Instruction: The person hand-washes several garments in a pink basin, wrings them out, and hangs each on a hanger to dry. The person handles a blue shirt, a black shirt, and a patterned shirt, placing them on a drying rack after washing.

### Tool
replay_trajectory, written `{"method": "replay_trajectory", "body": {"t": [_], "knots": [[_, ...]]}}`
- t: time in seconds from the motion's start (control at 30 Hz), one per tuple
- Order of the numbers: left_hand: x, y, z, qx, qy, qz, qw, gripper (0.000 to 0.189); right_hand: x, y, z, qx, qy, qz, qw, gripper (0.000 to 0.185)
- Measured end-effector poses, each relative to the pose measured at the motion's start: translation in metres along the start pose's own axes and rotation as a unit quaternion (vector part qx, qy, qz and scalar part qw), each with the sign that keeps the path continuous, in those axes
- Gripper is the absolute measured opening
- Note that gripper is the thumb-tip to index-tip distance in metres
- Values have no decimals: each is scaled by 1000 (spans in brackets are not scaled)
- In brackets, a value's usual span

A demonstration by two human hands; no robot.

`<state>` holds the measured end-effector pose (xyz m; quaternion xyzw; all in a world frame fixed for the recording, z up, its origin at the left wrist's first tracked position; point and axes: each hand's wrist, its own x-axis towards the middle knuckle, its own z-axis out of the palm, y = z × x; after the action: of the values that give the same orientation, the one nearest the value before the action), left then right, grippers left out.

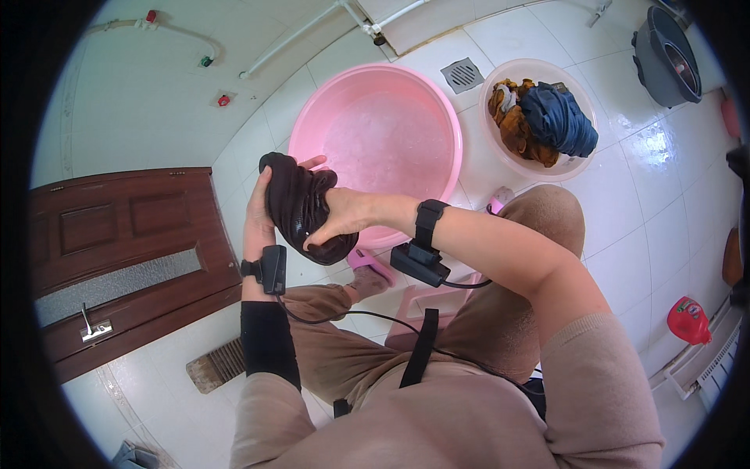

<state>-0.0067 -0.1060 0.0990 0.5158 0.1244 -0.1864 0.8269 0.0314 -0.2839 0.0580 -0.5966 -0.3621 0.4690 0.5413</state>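
Note:
A dark, wet, bunched-up piece of cloth (296,202) is held between my two hands, above the left rim side of a large pink plastic basin (455,135). My left hand (259,196) grips its far left side, thumb and fingers spread around it. My right hand (345,214) presses on its right side, its thumb near the lower end. Cloudy, slightly foamy water (389,135) stands in the basin. To the right of it, a smaller pale basin (491,155) holds a twisted blue garment (559,117) and a brown garment (518,135).
A floor drain (463,75) lies between the basins. Around me are a wooden washboard (215,364), a grey mop bucket (665,58), a red detergent bottle (688,320) and a brown door (135,234). A pink plastic stool (410,302) is under me. A cable links my wrist devices.

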Motion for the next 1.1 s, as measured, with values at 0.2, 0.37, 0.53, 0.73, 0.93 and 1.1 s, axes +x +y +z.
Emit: {"method": "replay_trajectory", "body": {"t": [0.2, 0.37, 0.53, 0.73, 0.93, 1.1], "knots": [[12, 15, 8, 65, -1, -55, 996, 45, -6, 1, -2, -98, 12, 39, 994, 71], [24, 16, 21, 270, 98, -50, 957, 30, -9, 5, 1, -121, 86, 16, 989, 60], [36, -11, 29, 373, 233, -12, 898, 29, -7, 25, 1, -166, 136, 30, 976, 50], [34, -51, 15, 368, 334, -8, 868, 36, -1, 44, 8, -298, 153, 45, 941, 46], [5, -61, -13, 25, 291, 37, 956, 34, 1, 29, 0, -367, 117, 27, 922, 79], [-23, -49, -25, -178, 331, 136, 916, 37, 2, 9, -1, -205, 217, -77, 951, 103]]}}
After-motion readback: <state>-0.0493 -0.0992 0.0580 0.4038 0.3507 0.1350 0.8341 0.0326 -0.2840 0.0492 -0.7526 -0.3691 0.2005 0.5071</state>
